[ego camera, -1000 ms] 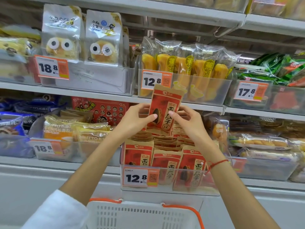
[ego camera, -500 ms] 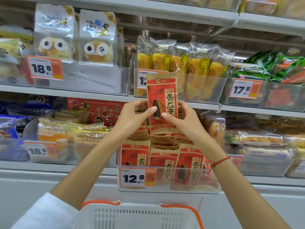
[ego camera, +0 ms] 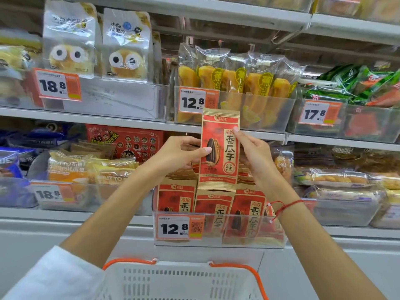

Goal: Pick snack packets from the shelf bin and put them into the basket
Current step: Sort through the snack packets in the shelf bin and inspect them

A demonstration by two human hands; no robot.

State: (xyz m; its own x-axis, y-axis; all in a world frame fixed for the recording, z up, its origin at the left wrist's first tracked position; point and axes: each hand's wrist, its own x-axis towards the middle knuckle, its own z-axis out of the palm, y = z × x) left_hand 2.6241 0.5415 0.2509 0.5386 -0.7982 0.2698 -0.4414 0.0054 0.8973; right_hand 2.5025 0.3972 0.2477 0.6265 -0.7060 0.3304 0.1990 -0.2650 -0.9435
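A red and tan sunflower-seed packet [ego camera: 220, 148] is held upright in front of the shelf, above its bin. My left hand [ego camera: 175, 154] pinches its left edge, thumb across the front. My right hand [ego camera: 254, 156] holds its right edge, with one fingertip on the front near the top. Below them a clear shelf bin [ego camera: 275, 234] with a 12.8 price tag holds several more of the same packets [ego camera: 216, 208]. A white basket [ego camera: 179, 280] with orange handles sits at the bottom of the view, directly under the bin.
Clear bins line both shelves: yellow bread packets [ego camera: 86, 169] at left, wrapped pastries [ego camera: 337, 180] at right, yellow cake sticks [ego camera: 236, 83] and owl-face buns [ego camera: 97, 44] above. The upper shelf edge [ego camera: 129, 123] runs just behind the held packet's top.
Both hands have lifted the packet higher and straightened it from a tilt to upright. My right fingers have slid up its right edge.
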